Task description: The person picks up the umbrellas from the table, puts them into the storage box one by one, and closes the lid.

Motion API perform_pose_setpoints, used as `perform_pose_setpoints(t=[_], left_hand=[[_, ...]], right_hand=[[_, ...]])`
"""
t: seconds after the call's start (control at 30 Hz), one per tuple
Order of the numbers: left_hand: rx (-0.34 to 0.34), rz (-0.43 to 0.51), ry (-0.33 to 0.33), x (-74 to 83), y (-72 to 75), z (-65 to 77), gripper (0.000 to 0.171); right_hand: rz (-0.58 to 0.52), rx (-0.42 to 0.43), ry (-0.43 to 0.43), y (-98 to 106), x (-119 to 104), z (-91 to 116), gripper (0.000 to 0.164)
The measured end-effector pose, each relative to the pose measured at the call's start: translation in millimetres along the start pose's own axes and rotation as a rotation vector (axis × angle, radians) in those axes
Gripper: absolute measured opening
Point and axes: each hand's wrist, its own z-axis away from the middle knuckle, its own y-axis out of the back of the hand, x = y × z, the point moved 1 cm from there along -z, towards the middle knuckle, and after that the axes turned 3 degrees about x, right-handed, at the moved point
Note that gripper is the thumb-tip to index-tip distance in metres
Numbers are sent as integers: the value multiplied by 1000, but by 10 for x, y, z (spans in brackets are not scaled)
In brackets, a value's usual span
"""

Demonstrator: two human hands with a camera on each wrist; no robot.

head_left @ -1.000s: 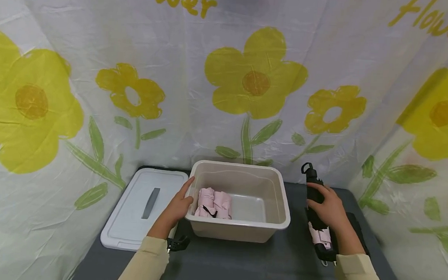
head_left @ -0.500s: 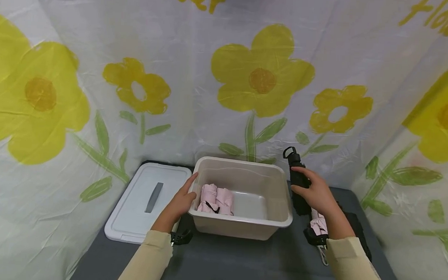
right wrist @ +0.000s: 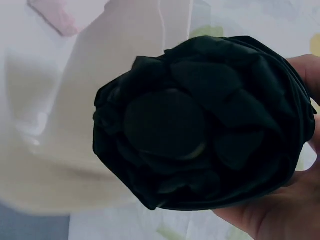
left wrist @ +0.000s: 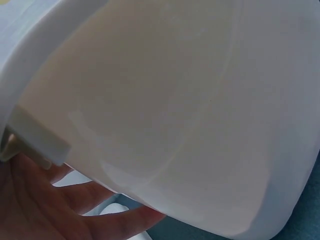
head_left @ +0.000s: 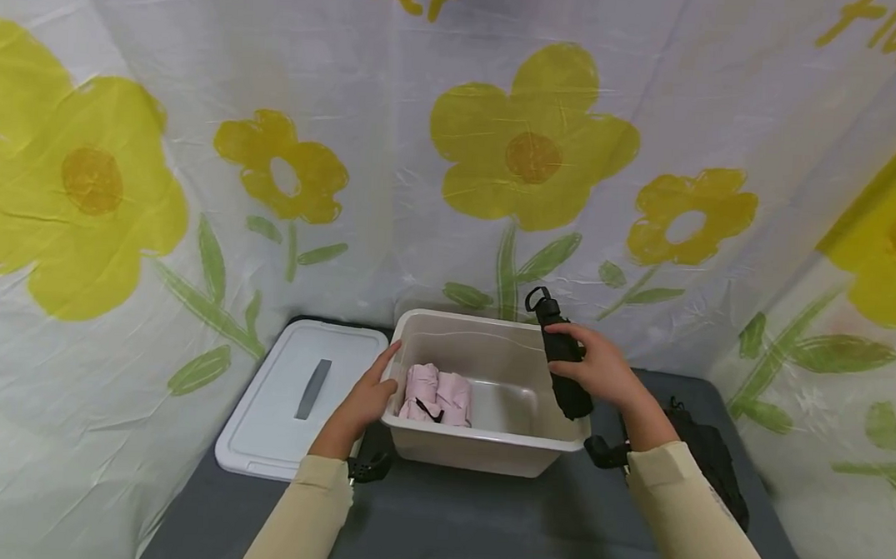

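Observation:
A black folded umbrella (head_left: 564,364) with a loop at its handle hangs tilted over the right end of a beige storage bin (head_left: 478,452). My right hand (head_left: 593,365) grips it around the middle from the right. In the right wrist view the umbrella's blunt end (right wrist: 165,125) faces the camera, beside the bin wall. My left hand (head_left: 360,402) holds the bin's left rim, and in the left wrist view several fingers (left wrist: 87,197) lie against the outer wall. Inside the bin, on the left, lie two pink rolled fabric bundles (head_left: 437,396), one with a black strap.
A white lid (head_left: 281,401) with a grey handle lies left of the bin on a dark grey table (head_left: 475,522). To the right, black fabric (head_left: 711,454) lies partly behind my right arm. A flower-printed curtain (head_left: 389,252) rises behind the table.
My right hand has carried the black umbrella leftward from the table's right side to over the bin's right end. My left hand has stayed on the bin rim.

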Motion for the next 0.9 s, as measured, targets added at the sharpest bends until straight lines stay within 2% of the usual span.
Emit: perform_pose_setpoints(t=[0.23, 0.57, 0.9], left_hand=[[-2, 9, -17, 12, -7, -14, 71], [-6, 7, -31, -5, 1, -19, 70], [0, 6, -34, -14, -3, -21, 71]], right_hand=[[1, -71, 53, -88, -91, -129, 57], [-46, -193, 54, -181, -209, -260, 56], [15, -264, 57, -267, -243, -352, 54]])
